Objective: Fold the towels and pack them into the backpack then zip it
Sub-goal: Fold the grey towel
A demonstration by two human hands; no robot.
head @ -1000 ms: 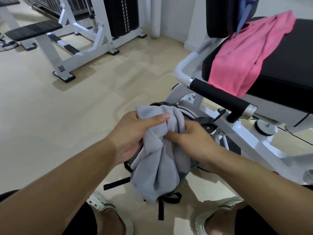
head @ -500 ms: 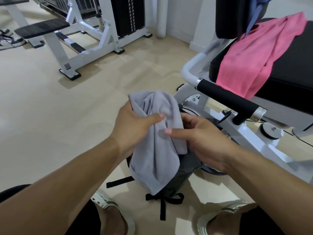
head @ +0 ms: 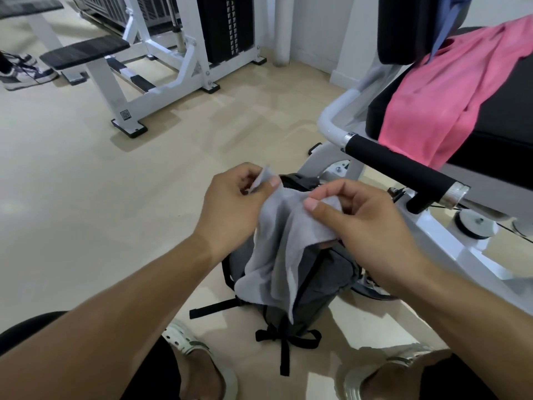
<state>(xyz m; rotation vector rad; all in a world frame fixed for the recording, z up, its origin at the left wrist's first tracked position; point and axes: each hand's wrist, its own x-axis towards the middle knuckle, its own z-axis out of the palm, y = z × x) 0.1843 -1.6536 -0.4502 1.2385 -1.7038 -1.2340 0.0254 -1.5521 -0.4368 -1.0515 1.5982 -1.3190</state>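
Both forearms are bare to the frame's lower edge, no sleeves showing. The left hand (head: 230,203) and right hand (head: 366,217) wear no gloves or rings. Black shorts (head: 161,368), possibly, cover the thighs; perforated white rubber clogs (head: 184,339) are on the feet.

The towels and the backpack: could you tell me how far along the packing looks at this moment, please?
Done: nothing is visibly packed. In hand: the left hand and right hand each pinch a top edge of the grey towel, which hangs unfolded over the grey backpack on the floor. Left: folding it, the pink towel still draped on the machine seat, a blue cloth above it, then zipping.
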